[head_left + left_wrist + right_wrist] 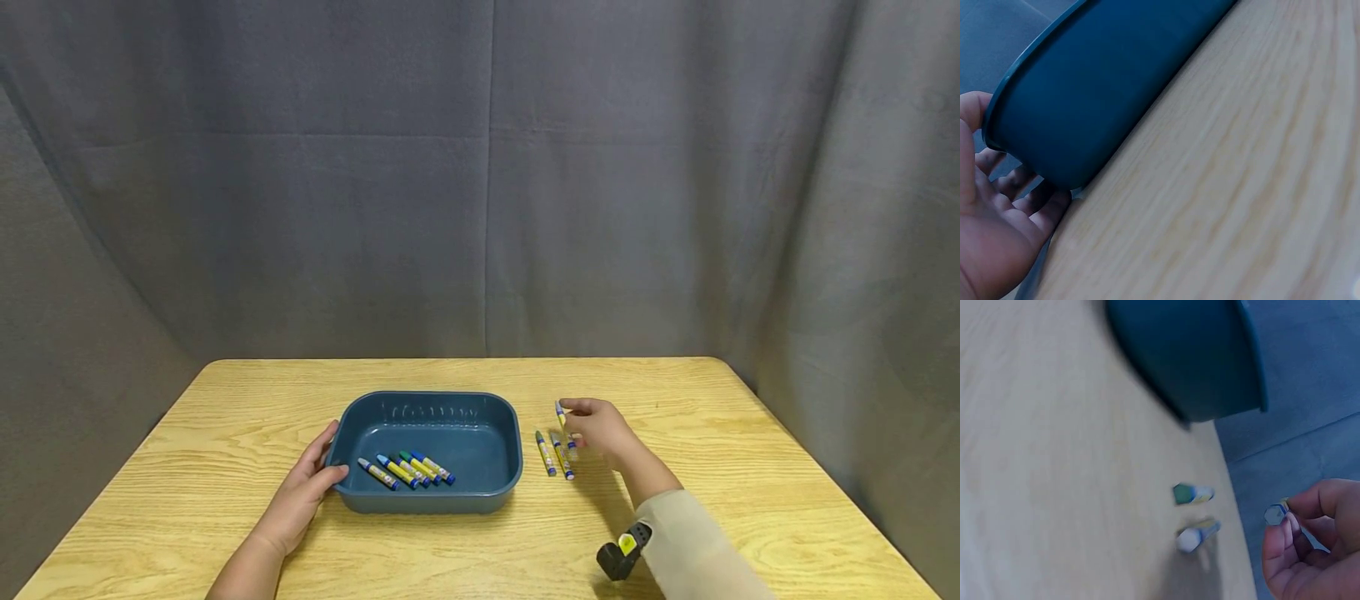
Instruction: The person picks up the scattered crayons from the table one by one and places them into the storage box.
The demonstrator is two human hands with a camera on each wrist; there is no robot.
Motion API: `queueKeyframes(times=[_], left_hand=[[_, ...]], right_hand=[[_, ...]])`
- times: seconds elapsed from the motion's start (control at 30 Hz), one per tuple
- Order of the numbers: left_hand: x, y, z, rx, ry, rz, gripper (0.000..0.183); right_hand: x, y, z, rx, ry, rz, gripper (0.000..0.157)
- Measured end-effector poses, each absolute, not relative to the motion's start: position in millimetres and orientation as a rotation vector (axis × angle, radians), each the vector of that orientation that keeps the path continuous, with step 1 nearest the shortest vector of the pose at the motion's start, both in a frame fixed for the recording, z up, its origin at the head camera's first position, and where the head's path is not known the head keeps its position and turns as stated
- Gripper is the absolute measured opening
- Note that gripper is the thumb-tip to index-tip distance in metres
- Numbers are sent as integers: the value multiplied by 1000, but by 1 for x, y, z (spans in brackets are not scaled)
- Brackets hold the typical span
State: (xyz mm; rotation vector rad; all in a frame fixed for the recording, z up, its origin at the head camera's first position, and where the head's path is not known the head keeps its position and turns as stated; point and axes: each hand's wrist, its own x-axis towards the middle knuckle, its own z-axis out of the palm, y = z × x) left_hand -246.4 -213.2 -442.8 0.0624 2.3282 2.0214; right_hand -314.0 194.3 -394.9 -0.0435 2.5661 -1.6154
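Observation:
A dark blue-green plastic tub (427, 504) sits on the table. My left hand (298, 492) grips its left end, thumb over the rim and the other fingers against the outer wall, as the left wrist view also shows. Several crayons (378, 474) in yellow printed wrappers lie slanted side by side in the tub. To the right of the tub, my right hand (603, 429) pinches a pale-tipped crayon (1276, 514) between thumb and fingers, raised off the table. Just left of that hand lie a green-tipped crayon (1185, 494) and a greyish-white-tipped crayon (1194, 537).
The light wooden table (225, 433) has rounded far corners. Grey curtains (480, 208) hang behind it and at both sides. A black device with a yellow mark (622, 550) is worn at the right sleeve.

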Motion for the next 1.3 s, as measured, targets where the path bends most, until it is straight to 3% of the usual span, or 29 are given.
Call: queueKeyframes(times=[0.67, 1.3], left_hand=[[-247, -213, -444, 83, 2316, 2053, 71], [-247, -205, -441, 120, 2289, 2071, 70]], right_hand=[[-326, 127, -360, -263, 2506, -1630, 43], [-327, 75, -376, -439, 2488, -1480, 42]])
